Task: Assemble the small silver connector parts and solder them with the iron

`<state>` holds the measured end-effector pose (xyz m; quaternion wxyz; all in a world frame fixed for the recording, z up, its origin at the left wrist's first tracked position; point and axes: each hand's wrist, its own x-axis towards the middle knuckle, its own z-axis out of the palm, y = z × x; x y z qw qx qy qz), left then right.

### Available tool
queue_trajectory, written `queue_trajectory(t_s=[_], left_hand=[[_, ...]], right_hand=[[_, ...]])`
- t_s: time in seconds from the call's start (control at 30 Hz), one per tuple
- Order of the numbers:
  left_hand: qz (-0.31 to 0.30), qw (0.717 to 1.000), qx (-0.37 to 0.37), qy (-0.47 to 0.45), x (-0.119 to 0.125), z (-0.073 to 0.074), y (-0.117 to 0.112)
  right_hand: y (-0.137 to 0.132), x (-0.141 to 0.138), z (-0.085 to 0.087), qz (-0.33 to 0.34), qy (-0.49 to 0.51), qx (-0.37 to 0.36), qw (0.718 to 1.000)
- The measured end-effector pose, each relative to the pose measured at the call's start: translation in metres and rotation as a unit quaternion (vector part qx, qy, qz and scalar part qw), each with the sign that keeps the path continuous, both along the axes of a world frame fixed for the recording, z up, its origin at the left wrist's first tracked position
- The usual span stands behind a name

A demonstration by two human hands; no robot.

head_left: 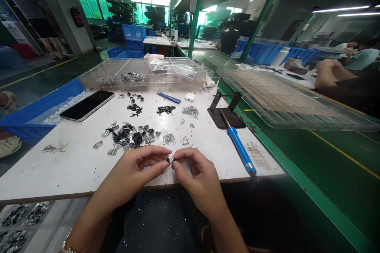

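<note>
My left hand (139, 170) and my right hand (196, 174) meet over the near edge of the white board (74, 162). Together their fingertips pinch one small silver metal part (170, 160). Just beyond the hands lies a pile of small black and silver parts (130, 136). Small heaps of wire springs (169, 139) lie beside the pile. Farther back are more black pieces (165, 109) and another silver heap (190, 111).
A black phone (87, 105) lies at the board's left. A blue-handled soldering iron (239, 144) rests on a black stand (227, 116) at right. Clear compartment trays (142, 74) stand behind; another clear tray (285, 102) at right. A blue bin (35, 114) sits at left. Another person's arm (332, 72) rests far right.
</note>
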<state>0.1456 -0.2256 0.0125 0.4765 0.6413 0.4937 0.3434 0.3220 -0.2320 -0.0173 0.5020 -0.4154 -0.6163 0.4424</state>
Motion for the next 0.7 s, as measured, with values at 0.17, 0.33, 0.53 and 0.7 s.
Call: queue_trajectory(t_s=[0.17,0.33,0.53,0.7], left_hand=[[-0.009,0.998,0.046,0.043,-0.0001,-0.0017,-0.0001],[0.001,0.997,0.060,0.048,0.0001,-0.0066,-0.0001],[-0.007,0.996,0.064,0.055,-0.0005,-0.0071,-0.0005],[-0.014,0.996,0.062,0.057,-0.0014,-0.0083,-0.0008]], right_hand=[[0.0004,0.0007,0.0004,0.011,-0.002,-0.016,1.000],[0.0018,0.0006,0.0020,0.013,-0.004,-0.025,1.000],[0.0030,0.0002,0.0032,0.015,-0.004,-0.021,1.000],[0.0026,0.0009,0.0032,0.017,-0.021,-0.011,1.000]])
